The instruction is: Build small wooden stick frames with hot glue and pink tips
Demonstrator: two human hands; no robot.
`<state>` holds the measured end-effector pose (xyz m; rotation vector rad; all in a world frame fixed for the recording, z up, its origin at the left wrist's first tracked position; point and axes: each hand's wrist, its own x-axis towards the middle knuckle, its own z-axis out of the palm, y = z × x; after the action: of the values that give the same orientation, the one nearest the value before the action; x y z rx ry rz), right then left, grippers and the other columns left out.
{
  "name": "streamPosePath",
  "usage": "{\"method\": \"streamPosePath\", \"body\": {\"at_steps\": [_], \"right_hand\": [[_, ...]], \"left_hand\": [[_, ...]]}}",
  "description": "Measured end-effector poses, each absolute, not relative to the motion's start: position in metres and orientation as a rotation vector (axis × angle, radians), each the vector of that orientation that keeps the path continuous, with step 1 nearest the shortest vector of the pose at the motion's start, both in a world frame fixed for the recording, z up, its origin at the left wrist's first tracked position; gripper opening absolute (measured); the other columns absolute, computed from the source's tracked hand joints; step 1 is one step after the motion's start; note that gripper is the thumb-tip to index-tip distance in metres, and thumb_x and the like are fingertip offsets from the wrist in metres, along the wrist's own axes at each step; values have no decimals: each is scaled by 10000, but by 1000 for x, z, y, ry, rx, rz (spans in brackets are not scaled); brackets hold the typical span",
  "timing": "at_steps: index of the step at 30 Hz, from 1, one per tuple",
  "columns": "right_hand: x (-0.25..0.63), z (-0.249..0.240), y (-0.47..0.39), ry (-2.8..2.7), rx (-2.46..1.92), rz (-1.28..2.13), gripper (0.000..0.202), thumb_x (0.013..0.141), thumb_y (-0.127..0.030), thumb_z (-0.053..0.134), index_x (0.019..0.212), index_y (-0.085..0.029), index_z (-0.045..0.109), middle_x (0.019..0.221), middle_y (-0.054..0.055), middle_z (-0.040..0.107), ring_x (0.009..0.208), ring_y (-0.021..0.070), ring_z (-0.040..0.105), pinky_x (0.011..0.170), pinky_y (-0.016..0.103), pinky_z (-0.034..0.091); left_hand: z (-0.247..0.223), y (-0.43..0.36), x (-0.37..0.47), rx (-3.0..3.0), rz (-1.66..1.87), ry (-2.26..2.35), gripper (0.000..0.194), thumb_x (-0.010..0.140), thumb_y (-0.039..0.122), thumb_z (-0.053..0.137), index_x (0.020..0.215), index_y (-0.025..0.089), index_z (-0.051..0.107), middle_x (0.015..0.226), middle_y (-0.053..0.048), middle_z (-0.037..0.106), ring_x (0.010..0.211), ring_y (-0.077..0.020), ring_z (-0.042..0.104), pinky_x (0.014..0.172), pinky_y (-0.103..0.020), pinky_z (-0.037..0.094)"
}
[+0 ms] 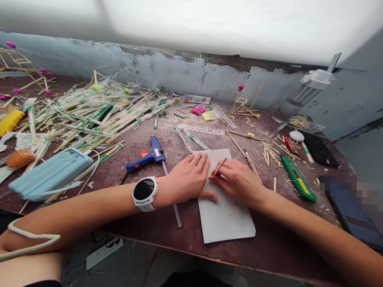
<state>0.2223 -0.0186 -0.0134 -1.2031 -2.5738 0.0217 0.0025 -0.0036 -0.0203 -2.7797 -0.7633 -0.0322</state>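
Observation:
My left hand point(191, 177) lies flat, fingers stretched out, on the left part of a white paper pad point(229, 223). A pale smartwatch point(145, 193) is on that wrist. My right hand point(239, 179) is over the pad's right side and pinches a short thin wooden stick point(220, 166) between thumb and fingers. The stick points up and away; its lower end is hidden by the fingers. Left of the pad is a blue hot glue gun point(148, 153), with a clear glue stick point(177, 213) running partly beneath my left hand.
Wooden sticks and wrappers point(98, 115) heap up at the left, behind a light blue case point(52, 171). A green utility knife point(296, 177), cut stick pieces point(267, 151) and a dark phone point(359, 211) lie at right. Behind stand a small stick frame point(243, 105) and a clear bottle point(305, 91).

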Motion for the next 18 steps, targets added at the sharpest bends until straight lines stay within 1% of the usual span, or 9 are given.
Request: {"method": "streamPosePath", "body": {"at_steps": [2, 4, 6, 9, 11, 13, 15, 18], "right_hand": [[223, -13, -16, -2583, -1195, -5, 128, 980, -232, 700, 870, -177, 736, 874, 83, 771, 807, 233, 691, 780, 343, 477], [226, -13, -12, -2486, -1358, -82, 151, 971, -238, 714, 837, -170, 736, 849, 96, 764, 789, 244, 691, 746, 349, 468], [228, -13, -12, -2418, -1440, -89, 149, 966, -227, 717, 831, -167, 736, 834, 97, 760, 790, 245, 692, 726, 342, 462], [226, -14, -16, -2507, -1257, 40, 135, 971, -219, 708, 845, -186, 742, 853, 73, 770, 771, 213, 686, 747, 322, 468], [226, -13, -17, -2582, -1175, 47, 121, 974, -234, 710, 872, -186, 752, 868, 74, 775, 794, 221, 691, 763, 330, 461], [229, -13, -14, -2532, -1292, -62, 156, 979, -239, 700, 847, -174, 753, 861, 91, 769, 762, 231, 679, 744, 346, 442], [232, -13, -11, -2463, -1404, -116, 149, 975, -231, 703, 849, -168, 754, 867, 98, 769, 766, 233, 677, 745, 345, 433], [232, -13, -13, -2521, -1324, -49, 145, 966, -232, 713, 833, -184, 747, 856, 80, 771, 767, 220, 673, 751, 334, 426]], "left_hand": [[-20, -4, 2, -2778, -32, -766, 1146, 881, 895, 391, 1429, -96, 567, 1473, -366, 556, 1396, -452, 566, 1168, -501, 426], [-20, -4, 2, -2784, -30, -781, 1155, 877, 898, 390, 1433, -99, 563, 1487, -370, 541, 1402, -451, 561, 1165, -497, 428], [-20, -4, 2, -2797, -36, -793, 1160, 869, 901, 403, 1437, -98, 560, 1485, -372, 541, 1401, -447, 564, 1158, -493, 435], [-21, -4, 2, -2806, -52, -783, 1146, 863, 896, 436, 1428, -92, 569, 1472, -373, 554, 1398, -448, 566, 1159, -497, 432], [-20, -4, 2, -2799, -54, -776, 1139, 868, 891, 437, 1423, -95, 571, 1477, -374, 549, 1401, -449, 562, 1165, -498, 425], [-20, -4, 2, -2792, -39, -783, 1148, 875, 893, 412, 1430, -101, 564, 1487, -371, 541, 1403, -450, 559, 1161, -496, 427], [-20, -4, 2, -2791, -25, -788, 1162, 877, 900, 386, 1440, -102, 556, 1492, -366, 537, 1405, -449, 557, 1156, -492, 429], [-21, -4, 2, -2792, -36, -779, 1163, 872, 907, 390, 1434, -97, 564, 1483, -365, 546, 1406, -441, 560, 1161, -483, 422]]}}
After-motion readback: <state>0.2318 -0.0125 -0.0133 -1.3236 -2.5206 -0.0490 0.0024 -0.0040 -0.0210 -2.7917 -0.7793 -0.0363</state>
